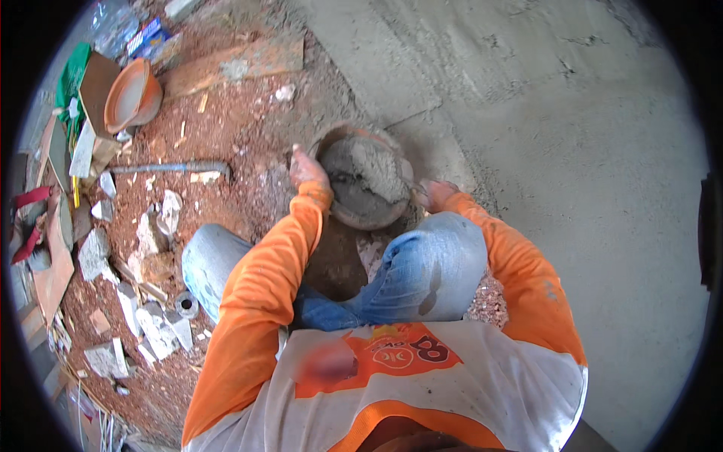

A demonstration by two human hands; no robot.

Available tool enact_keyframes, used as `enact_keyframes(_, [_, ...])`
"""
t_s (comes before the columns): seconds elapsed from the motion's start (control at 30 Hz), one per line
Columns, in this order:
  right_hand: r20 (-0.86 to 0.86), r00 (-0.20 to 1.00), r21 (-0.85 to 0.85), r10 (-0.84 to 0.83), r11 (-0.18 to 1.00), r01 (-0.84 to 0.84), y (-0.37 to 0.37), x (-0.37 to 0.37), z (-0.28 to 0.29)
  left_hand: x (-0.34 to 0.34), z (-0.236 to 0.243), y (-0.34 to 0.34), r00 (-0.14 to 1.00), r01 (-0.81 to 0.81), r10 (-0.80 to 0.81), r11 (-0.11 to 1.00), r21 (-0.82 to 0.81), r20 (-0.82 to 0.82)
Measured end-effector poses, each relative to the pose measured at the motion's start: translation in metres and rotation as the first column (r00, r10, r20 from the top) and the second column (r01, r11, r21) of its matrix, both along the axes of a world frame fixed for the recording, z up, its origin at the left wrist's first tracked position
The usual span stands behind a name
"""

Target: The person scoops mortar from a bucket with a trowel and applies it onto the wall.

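A round orange pan [354,215] holding wet grey mortar [369,173] sits on the ground in front of my bent knees. My left hand [306,167] grips the pan's left rim. My right hand [433,194] holds the pan's right rim, fingers curled on its edge. Both forearms wear orange sleeves and reach forward over my blue jeans. The pan rests where red soil meets a grey cement surface.
A second, empty orange pan [132,94] leans at the far left by a cardboard box [96,83]. A metal pipe [172,168] lies on the red soil. Broken concrete pieces [154,320] litter the left. Fresh grey cement [572,135] spreads to the right.
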State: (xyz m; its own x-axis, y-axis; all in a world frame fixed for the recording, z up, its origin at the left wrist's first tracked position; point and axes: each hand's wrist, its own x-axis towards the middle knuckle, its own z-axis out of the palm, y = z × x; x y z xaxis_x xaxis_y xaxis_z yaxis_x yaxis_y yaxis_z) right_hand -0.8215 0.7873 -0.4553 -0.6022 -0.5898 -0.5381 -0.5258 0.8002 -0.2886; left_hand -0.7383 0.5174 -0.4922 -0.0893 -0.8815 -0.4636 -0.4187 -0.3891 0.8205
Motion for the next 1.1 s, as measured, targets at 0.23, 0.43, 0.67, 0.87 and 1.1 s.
enact_keyframes(0.23, [-0.323,0.945,-0.299,-0.057,0.953,-0.044,-0.048,-0.029,0.155,-0.010,0.022,0.022,0.993,0.003,0.015,0.988,0.157,-0.115])
enact_keyframes(0.43, [-0.217,0.916,-0.604,0.336,0.691,-0.397,-0.091,-0.048,0.318,0.018,-0.046,-0.015,0.985,0.000,-0.010,0.998,-0.060,-0.171])
enact_keyframes(0.67, [0.080,0.769,-0.817,-0.634,0.400,0.415,-0.015,-0.183,0.377,0.011,0.004,0.015,0.999,-0.009,0.008,0.999,0.041,0.039])
enact_keyframes(0.87, [-0.195,0.665,-0.948,-0.721,0.313,0.061,0.029,-0.111,0.283,0.004,0.012,0.005,0.998,0.058,-0.059,0.998,-0.014,-0.021])
enact_keyframes(1.1, [-0.205,0.978,-0.063,0.040,0.996,-0.054,0.010,-0.031,0.052,-0.015,0.004,0.025,0.989,0.146,-0.149,0.984,-0.097,-0.016])
